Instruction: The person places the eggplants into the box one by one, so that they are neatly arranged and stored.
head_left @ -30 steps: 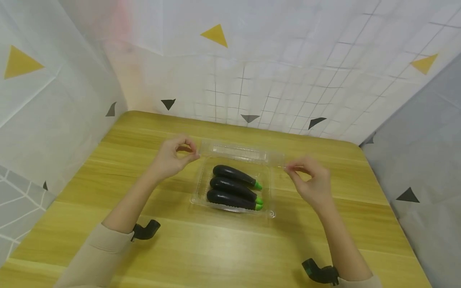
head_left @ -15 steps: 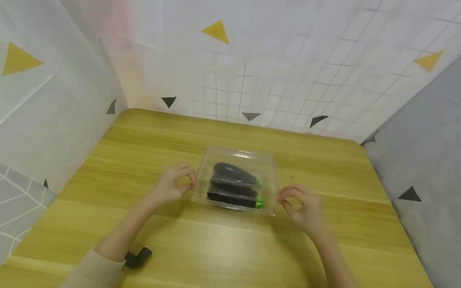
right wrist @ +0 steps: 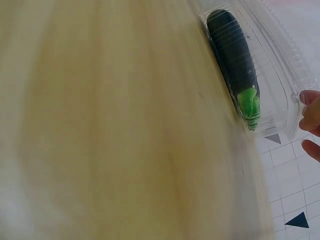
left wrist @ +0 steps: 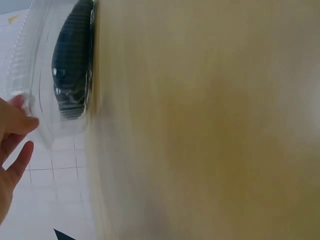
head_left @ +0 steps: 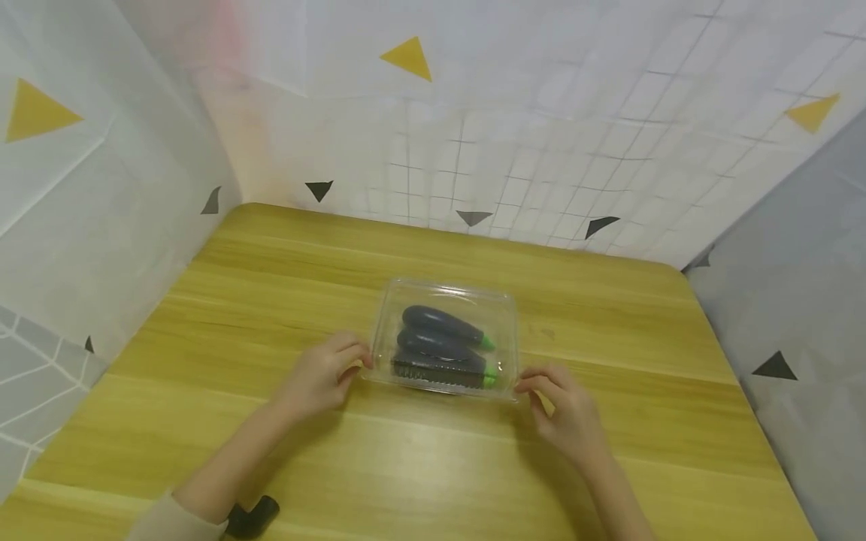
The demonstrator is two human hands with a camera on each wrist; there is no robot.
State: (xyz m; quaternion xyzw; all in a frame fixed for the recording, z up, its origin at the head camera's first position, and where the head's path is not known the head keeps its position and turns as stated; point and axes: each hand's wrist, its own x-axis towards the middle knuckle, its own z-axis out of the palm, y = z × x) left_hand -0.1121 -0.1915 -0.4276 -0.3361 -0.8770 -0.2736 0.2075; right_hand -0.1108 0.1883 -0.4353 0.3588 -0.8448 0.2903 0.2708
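Observation:
Three dark eggplants with green stem ends lie side by side in a clear plastic clamshell box. Its lid is folded down over them; I cannot tell whether the rim is snapped together. My left hand touches the lid at the near left corner with its fingertips. In the left wrist view the thumb stands apart from those fingers. At the near right corner, the fingers of my right hand touch the lid's edge, and its thumb is also apart.
The box rests on a wood-grain table, about mid-table. White sheeting with triangle marks closes off the back and both sides. A black wrist mount shows beneath the left forearm.
The lid has swung from standing open at the back down over the eggplants. Both hands have come towards me with it, changing from pinching its corners to touching the near corners.

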